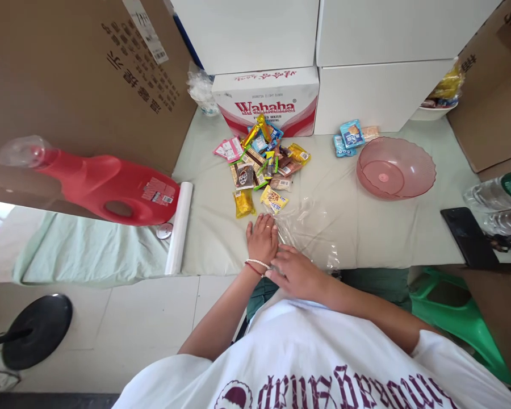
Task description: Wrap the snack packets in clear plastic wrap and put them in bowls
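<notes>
My left hand (263, 238) lies palm down at the front of the table, fingers stretched toward a pile of wrapped snacks (255, 159). A beaded bracelet (258, 263) circles that wrist. Across it reaches my right hand (298, 272), its fingers loosely spread by the left wrist and the side of the left hand. A clear plastic bag (310, 224) lies flat beside both hands, partly hidden by them. Closest to my left fingertips are a yellow packet (243, 203) and a pale yellow packet (274, 199). Neither hand is seen holding anything.
A pink bowl (396, 170) stands right, near blue packets (349, 137). Behind the snacks is a Wahaha carton (266, 102). At left, a red detergent bottle (111, 182) lies near a white roll (179, 227). A black phone (468, 236) rests at the right edge.
</notes>
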